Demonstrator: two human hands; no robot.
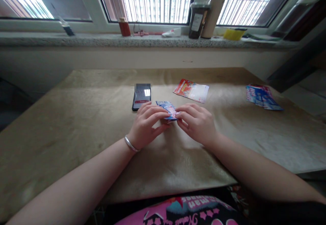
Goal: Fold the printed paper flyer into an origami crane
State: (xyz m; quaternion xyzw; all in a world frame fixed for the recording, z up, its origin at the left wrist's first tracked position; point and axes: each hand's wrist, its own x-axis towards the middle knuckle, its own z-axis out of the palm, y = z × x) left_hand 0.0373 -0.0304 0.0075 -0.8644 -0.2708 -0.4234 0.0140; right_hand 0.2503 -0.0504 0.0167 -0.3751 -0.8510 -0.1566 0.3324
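Note:
A small blue, white and pink printed packet [171,109] is held between my two hands above the table. My left hand [147,121], with a silver bangle at the wrist, pinches its left side between thumb and fingers. The fingertips of my right hand [197,121] grip the packet's right edge. Part of its underside is hidden by my fingers. Just beyond my left hand lies a dark phone [142,97] with its screen lit. A red and white printed sheet or booklet [192,90] rests flat beyond my right hand.
Several blue and pink packets [263,97] lie in an overlapping pile at the table's right. The table [89,123] has a tan cover. On the stone windowsill [96,40] stand a red jar [124,27], a dark lidded container [197,21] and a yellow item [233,34].

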